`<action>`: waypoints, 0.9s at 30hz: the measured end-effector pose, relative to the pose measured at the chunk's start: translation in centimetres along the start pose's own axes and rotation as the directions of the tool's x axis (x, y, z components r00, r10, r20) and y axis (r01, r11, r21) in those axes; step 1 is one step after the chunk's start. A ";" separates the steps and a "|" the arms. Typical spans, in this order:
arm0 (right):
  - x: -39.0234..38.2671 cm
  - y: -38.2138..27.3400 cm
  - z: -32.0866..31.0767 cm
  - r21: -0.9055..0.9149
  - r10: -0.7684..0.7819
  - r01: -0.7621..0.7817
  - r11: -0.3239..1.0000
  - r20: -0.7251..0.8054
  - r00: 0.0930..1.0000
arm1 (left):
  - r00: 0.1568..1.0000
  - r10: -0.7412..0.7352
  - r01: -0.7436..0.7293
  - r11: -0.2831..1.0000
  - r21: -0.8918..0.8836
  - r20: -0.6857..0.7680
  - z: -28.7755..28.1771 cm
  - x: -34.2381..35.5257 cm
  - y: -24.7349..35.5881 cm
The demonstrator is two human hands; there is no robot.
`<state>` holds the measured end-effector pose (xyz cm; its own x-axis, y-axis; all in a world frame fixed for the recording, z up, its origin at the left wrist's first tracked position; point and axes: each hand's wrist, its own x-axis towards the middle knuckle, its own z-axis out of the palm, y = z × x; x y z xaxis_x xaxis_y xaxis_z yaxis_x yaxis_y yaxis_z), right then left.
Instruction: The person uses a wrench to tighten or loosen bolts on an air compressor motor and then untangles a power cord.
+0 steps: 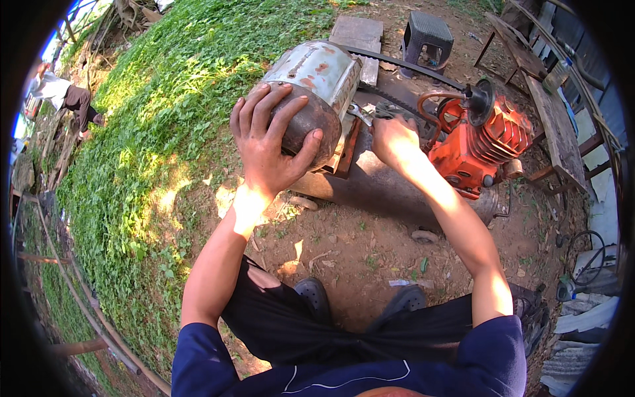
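Note:
A worn grey-blue electric motor (317, 66) with a rusty brown end cover (301, 126) sits on top of a dark air compressor tank (390, 192). My left hand (268, 142) lies against that end cover, its fingers spread over the rounded metal. In my right hand (397, 140) is a silver wrench (359, 114), its head beside the motor's base at a rusty mounting bracket (345, 151). The fingers are partly hidden behind the back of that hand. To the right of it stands the orange compressor pump (473, 142), with a copper-coloured pipe (428, 99) bending off it.
A black drive belt (403, 64) stretches behind the motor toward the pump. Further back are a dark plastic stool (427, 41) and a wooden board (357, 33). A wooden bench (555, 126) stands at the right. Green plants (145, 119) cover the left side; another person (66, 92) is far left.

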<state>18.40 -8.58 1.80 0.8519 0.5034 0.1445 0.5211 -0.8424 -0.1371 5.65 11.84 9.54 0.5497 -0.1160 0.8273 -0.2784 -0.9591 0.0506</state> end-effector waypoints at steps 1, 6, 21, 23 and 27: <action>-0.3 -1.1 -0.1 -0.028 -0.019 0.020 0.999 0.035 0.999 | 1.000 0.000 0.000 1.000 0.007 0.011 -0.2 -0.1 0.0; -1.7 -3.6 1.3 0.037 -0.081 0.086 0.996 -0.124 0.989 | 1.000 -0.002 0.003 1.000 -0.009 0.021 0.0 0.0 0.1; -4.5 -4.0 -6.7 0.017 -0.093 0.091 0.996 0.130 0.987 | 1.000 -0.009 0.009 1.000 -0.015 0.019 -0.5 0.1 0.2; -4.6 -2.4 -6.5 -0.011 -0.046 0.048 0.999 0.102 0.994 | 1.000 -0.011 0.011 0.999 -0.030 0.013 -0.4 0.3 0.5; -3.9 0.2 -5.1 -0.082 -0.085 0.080 0.993 -0.061 0.994 | 1.000 -0.003 0.004 0.999 -0.033 0.010 -0.4 0.3 0.4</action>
<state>14.93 -11.66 6.20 0.7996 0.5606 0.2155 0.5815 -0.8124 -0.0442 5.39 11.53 9.98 0.5585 -0.1152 0.8215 -0.3026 -0.9504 0.0724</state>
